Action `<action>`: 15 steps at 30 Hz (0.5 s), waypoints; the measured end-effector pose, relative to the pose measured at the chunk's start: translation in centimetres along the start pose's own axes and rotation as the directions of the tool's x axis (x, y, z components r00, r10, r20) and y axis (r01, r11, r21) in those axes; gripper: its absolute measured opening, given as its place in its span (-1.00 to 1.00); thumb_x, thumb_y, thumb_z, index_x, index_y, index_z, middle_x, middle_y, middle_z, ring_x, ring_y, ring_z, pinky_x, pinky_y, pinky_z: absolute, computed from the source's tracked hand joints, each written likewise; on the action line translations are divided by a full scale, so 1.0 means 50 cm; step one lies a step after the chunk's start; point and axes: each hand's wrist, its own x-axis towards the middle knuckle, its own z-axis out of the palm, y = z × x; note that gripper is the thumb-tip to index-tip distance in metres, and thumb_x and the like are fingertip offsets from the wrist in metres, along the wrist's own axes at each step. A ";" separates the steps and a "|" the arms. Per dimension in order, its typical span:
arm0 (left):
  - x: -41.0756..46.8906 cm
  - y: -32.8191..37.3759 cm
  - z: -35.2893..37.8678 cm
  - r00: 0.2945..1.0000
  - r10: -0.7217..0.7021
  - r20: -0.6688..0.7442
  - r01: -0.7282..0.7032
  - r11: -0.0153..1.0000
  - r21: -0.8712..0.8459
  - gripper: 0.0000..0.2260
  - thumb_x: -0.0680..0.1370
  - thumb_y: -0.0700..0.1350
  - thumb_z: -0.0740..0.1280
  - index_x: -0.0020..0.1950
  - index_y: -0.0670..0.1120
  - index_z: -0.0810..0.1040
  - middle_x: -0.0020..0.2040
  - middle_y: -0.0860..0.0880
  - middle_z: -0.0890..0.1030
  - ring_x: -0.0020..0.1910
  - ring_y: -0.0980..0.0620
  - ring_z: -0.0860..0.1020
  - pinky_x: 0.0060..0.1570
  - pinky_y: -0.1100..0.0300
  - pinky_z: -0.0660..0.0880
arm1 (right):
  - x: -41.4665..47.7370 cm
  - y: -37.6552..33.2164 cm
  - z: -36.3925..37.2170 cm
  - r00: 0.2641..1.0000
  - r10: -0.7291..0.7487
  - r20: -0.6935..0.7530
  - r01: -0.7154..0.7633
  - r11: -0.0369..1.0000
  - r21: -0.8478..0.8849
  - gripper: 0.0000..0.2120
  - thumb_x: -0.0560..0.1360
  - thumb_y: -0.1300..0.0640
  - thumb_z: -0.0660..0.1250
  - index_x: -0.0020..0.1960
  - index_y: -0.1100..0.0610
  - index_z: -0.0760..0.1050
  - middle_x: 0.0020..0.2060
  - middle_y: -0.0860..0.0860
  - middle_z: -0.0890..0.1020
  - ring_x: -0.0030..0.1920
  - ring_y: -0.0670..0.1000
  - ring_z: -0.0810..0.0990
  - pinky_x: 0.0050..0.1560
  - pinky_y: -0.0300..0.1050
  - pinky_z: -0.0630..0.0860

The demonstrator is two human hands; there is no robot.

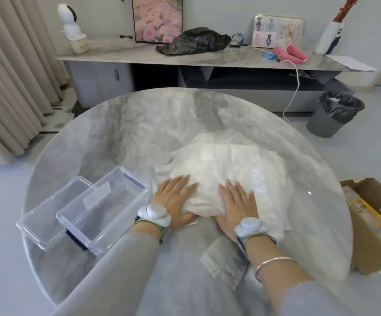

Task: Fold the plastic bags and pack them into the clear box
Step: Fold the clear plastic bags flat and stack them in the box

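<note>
Grey lined bin (pixel 335 115), cardboard box (pixel 367 254)

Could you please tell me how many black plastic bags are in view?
2. One crumpled black bag lies on the sideboard by the far wall; one black liner sits in the grey bin on the floor at right. Others may be hidden.

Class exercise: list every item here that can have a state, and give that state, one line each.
clear box, open, nothing packed inside
lid, off, beside the clear box
white plastic bags, loose heap, not yet folded
left hand, flat, pressing the heap
right hand, flat, pressing the heap
black bag, crumpled
bin, lined, open
cardboard box, flaps open
</note>
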 end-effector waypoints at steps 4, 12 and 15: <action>0.037 -0.013 -0.006 0.999 -0.033 0.039 0.032 0.999 0.026 -0.11 0.28 0.45 -0.13 0.59 0.14 0.02 0.60 0.01 0.00 0.57 0.00 -0.05 0.52 0.02 -0.10 | 0.037 -0.011 -0.013 0.999 0.032 -0.010 -0.032 0.999 0.009 -0.28 0.55 -0.23 0.07 0.57 -0.02 -0.17 0.56 -0.03 -0.16 0.54 0.06 -0.21 0.48 0.25 -0.15; 0.028 0.021 -0.065 0.987 -0.016 0.158 -0.004 0.992 0.128 -0.30 0.51 0.29 0.24 0.57 0.07 0.14 0.58 -0.01 0.13 0.57 0.01 -0.01 0.52 -0.02 -0.24 | 0.008 -0.043 -0.050 0.997 0.051 0.066 -0.059 0.991 0.121 -0.23 0.58 -0.07 0.12 0.55 0.06 -0.33 0.56 0.00 -0.05 0.55 0.04 -0.11 0.51 0.15 -0.09; -0.008 0.047 -0.095 0.966 0.048 0.253 -0.094 0.981 0.172 -0.28 0.49 0.38 0.19 0.57 0.08 0.16 0.57 0.02 0.18 0.58 0.02 -0.04 0.50 -0.07 -0.31 | -0.039 -0.045 -0.064 0.994 -0.020 0.108 0.004 0.989 0.147 -0.20 0.57 -0.02 0.15 0.54 0.06 -0.37 0.56 0.02 -0.03 0.55 0.04 -0.07 0.52 0.05 -0.07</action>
